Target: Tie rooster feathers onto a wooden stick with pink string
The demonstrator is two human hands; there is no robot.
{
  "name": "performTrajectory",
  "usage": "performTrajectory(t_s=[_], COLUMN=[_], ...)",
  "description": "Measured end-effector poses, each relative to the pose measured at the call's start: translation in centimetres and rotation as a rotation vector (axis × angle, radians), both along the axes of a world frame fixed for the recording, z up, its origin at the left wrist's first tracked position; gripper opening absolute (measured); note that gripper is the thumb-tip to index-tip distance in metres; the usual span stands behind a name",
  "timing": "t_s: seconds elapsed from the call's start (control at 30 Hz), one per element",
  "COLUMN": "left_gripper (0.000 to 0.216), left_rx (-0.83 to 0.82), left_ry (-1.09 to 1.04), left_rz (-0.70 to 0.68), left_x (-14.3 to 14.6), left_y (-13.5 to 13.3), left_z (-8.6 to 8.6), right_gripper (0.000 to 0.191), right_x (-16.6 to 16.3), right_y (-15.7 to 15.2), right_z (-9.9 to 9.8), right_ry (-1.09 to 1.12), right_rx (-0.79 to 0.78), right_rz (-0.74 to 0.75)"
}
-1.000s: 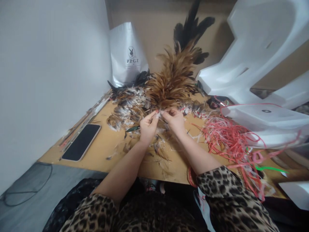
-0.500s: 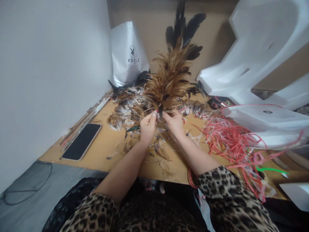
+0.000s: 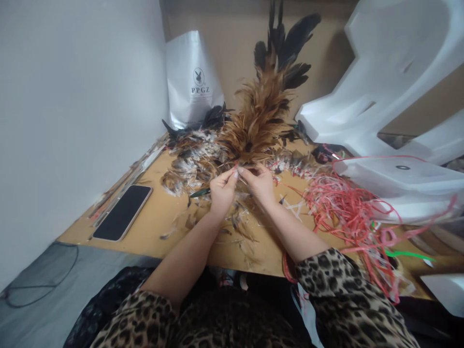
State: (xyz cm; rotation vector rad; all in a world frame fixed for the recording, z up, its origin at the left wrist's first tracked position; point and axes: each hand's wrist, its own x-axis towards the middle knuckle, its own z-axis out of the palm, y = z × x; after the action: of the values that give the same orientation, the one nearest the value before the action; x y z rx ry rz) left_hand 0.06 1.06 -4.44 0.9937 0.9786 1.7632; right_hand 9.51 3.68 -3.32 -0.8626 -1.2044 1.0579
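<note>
A tall bunch of feathers (image 3: 259, 113), brown below with long black plumes at the top, leans slightly right above the table. Its lower end meets my fingertips. My left hand (image 3: 223, 190) is closed in a pinch at that end, with a bit of red strand showing by the thumb and forefinger. Opposite it, my right hand (image 3: 260, 185) pinches the same spot, thumb and forefinger almost touching the left ones. My fingers hide the very base of the bunch. Loose feathers (image 3: 195, 162) lie heaped behind and left of my hands.
A black-screened phone (image 3: 122, 212) lies at the left by the wall. Tangled red and clear strands (image 3: 339, 198) spread at the right, beside white foam pieces (image 3: 402, 174). A silver bag (image 3: 194, 79) stands at the back. Feather scraps (image 3: 241, 227) litter the table's front.
The feather bunch has tilted a little to the right at its top. My fingertips have come closer together at its base, and the dark feather tip between them no longer shows.
</note>
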Motion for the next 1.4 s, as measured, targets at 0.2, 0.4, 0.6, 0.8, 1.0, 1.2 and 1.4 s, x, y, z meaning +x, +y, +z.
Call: performTrajectory(t_s=[0.2, 0.4, 0.6, 0.8, 1.0, 1.2, 1.4], left_gripper=[0.035, 0.035, 0.024, 0.019, 0.028, 0.036, 0.037], left_rx=[-0.126, -0.164, -0.117, 0.019, 0.277, 0.368, 0.334], left_ry=[-0.089, -0.115, -0.037, 0.194, 0.659, 1.015, 1.103], left_rz=[-0.056, -0.103, -0.053, 0.082, 0.297, 0.414, 0.396], left_x=[-0.5, -0.9, -1.1, -1.5, -1.4, -1.7, -1.9], left_y=[0.4, 0.5, 0.8, 1.1, 0.0, 0.1, 0.1], left_z=[0.0, 0.3, -0.3, -1.1, -0.4, -0.9, -0.8], right_gripper=[0.035, 0.037, 0.023, 0.023, 0.022, 0.03, 0.04], right_x=[1.0, 1.1, 0.0, -0.8, -1.2, -1.4, -1.3], right_y=[0.5, 1.1, 0.2, -1.0, -1.0, -1.2, -1.7], right_z=[-0.1, -0.8, -0.2, 0.7, 0.7, 0.3, 0.9], right_ry=[-0.134, -0.17, -0.122, -0.172, -0.045, 0.034, -0.036], right_rx=[0.074, -0.037, -0.046, -0.023, -0.006, -0.163, -0.207], right_rz=[0.0, 0.163, 0.07, -0.05, -0.067, -0.076, -0.056])
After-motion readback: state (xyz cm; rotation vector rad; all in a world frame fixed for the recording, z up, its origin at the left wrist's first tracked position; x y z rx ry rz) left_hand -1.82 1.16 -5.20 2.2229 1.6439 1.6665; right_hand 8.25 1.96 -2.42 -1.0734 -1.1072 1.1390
